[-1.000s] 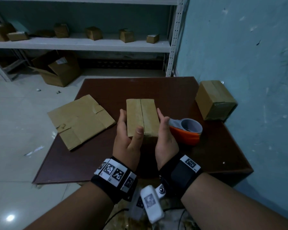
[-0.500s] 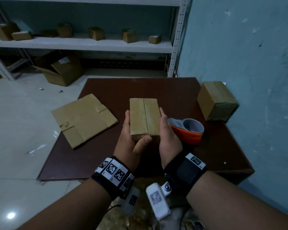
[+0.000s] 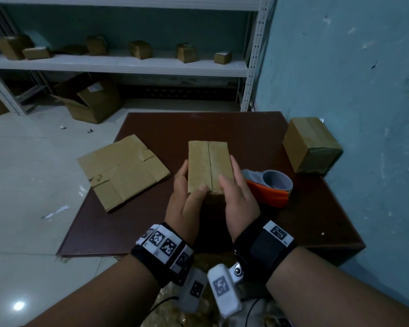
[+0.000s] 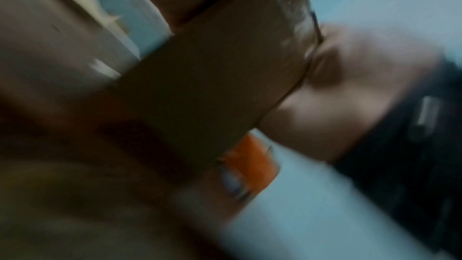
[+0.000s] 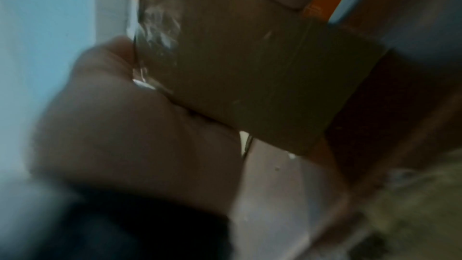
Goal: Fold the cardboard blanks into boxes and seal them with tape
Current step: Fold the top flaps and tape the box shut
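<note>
A small folded cardboard box (image 3: 208, 166) with a seam down its top is held over the brown table (image 3: 151, 223) between both hands. My left hand (image 3: 187, 194) grips its left side, thumb on the near top edge. My right hand (image 3: 236, 192) grips the right side, thumb on top by the seam. Both wrist views are blurred; they show the box (image 4: 212, 78) (image 5: 250, 78) with shiny tape along one end. An orange tape dispenser (image 3: 269, 187) lies just right of my right hand. Flat cardboard blanks (image 3: 123, 171) lie at the table's left.
A sealed box (image 3: 309, 145) stands at the table's right edge by the blue wall. Behind the table a white shelf (image 3: 128, 64) carries several small boxes. An open carton (image 3: 90, 100) sits on the tiled floor at the left.
The box has come a little toward me and tilted flatter. My right thumb has moved onto the box top; my left thumb has slid to the near edge.
</note>
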Available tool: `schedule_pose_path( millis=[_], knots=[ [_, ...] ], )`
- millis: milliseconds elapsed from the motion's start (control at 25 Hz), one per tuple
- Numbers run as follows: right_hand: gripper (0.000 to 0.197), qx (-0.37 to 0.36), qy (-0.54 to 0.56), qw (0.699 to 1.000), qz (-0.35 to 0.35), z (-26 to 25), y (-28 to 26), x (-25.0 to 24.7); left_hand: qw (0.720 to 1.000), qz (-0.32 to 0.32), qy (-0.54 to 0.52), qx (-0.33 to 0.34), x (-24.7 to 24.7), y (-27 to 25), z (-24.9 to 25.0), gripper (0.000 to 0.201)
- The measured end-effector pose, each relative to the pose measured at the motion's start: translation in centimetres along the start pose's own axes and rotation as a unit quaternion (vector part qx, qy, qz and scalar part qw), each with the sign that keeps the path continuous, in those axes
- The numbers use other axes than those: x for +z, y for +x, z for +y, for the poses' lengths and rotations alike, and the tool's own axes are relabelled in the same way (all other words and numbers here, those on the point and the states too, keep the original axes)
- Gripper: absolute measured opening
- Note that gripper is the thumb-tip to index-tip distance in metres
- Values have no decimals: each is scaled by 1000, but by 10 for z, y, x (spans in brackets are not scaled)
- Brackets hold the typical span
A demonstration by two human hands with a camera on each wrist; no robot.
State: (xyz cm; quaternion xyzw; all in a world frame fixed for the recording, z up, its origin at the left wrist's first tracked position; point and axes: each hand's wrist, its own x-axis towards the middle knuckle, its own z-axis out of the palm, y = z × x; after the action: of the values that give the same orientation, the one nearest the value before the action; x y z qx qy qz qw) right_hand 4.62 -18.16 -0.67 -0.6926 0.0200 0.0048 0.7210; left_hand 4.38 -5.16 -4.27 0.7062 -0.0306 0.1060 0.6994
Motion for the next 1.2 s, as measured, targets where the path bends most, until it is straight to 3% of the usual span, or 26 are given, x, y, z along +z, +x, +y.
schedule_pose_path(
  millis=[160, 280, 320, 400, 480, 600, 720, 760, 800, 880, 920, 1080, 1200],
  knots=[
    [76, -21, -68, 997, -43, -12, 0, -4, 988, 63, -75, -121, -5, 12, 38, 52],
    [71, -82, -148, 979, -114, -21, 7, -10, 980, 63, -68, -173, -22, 26, 68, 46],
    [71, -122, -213, 959, -141, -22, 8, -11, 974, 70, -75, -200, -28, 29, 74, 55],
    [73, -222, -347, 891, -191, -17, 7, -11, 952, 70, -117, -273, -35, 31, 79, 70],
    [71, -295, -377, 848, -230, -14, 3, -7, 936, 80, -151, -309, -39, 27, 84, 73],
    [54, -336, -319, 860, -212, -14, -2, -6, 930, 145, -154, -301, -40, 26, 85, 63],
    [59, -369, -314, 875, 4, -17, -3, -10, 906, 207, -249, -274, -39, 28, 90, 46],
    [71, -331, -293, 893, 79, -20, -3, -10, 895, 216, -286, -267, -40, 29, 87, 46],
    [85, -265, -255, 923, 112, -24, -5, -11, 886, 219, -319, -256, -41, 30, 84, 48],
    [107, -132, -153, 976, 76, -27, -1, -13, 873, 205, -372, -242, -44, 32, 76, 52],
    [108, -99, -104, 989, 40, -26, 1, -15, 869, 187, -388, -243, -43, 32, 71, 55],
    [70, -153, -65, 986, -30, -24, 12, -26, 882, 97, -378, -264, -47, 33, 60, 52],
    [83, -218, -143, 964, -45, -22, 20, -38, 912, 125, -301, -248, -57, 40, 54, 41]
  ],
)
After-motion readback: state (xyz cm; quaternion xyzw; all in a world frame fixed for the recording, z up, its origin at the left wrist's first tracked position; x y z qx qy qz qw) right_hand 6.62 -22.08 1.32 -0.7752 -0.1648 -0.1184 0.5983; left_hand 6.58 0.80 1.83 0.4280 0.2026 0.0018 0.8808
